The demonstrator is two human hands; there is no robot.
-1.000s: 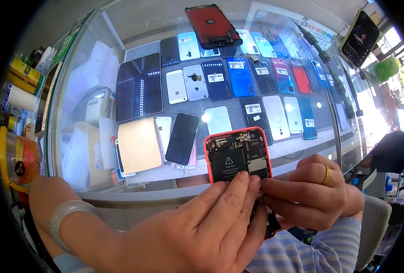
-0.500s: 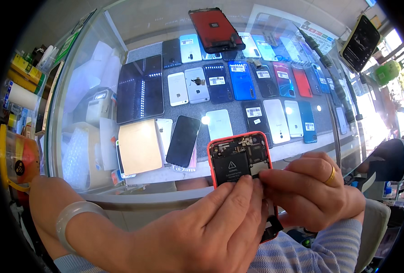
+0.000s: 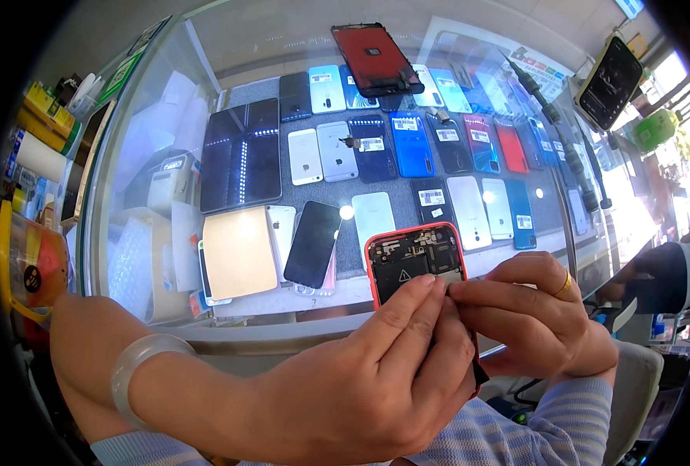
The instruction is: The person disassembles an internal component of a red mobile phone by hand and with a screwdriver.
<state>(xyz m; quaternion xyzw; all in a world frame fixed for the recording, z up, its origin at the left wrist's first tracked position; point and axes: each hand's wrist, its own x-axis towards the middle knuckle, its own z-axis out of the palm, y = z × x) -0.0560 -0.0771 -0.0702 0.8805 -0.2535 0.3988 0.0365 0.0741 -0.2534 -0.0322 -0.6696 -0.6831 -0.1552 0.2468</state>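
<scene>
An opened smartphone with a red frame (image 3: 372, 272) is tilted up before me, its dark battery (image 3: 395, 273) and metal inner parts showing. Across its lower half lies my left hand (image 3: 384, 353), fingers closed together and holding the phone, their tips on the battery. My right hand (image 3: 527, 314), with a gold ring, is pinched at the phone's right side, its fingertips meeting those of the left. What the right fingers pinch is hidden. Both hands cover the phone's lower part.
Below me stands a glass display case (image 3: 244, 330) holding several phones and a dark tablet (image 3: 241, 155). On its glass top rest a red-backed screen part (image 3: 376, 58), screwdrivers (image 3: 543, 97) and a small metal piece (image 3: 351, 143). A lit phone (image 3: 611, 84) stands at the far right.
Both hands' fingertips have moved up the phone, covering more of the battery. The phone has shifted slightly right, and the dark flap at its lower end is now mostly hidden.
</scene>
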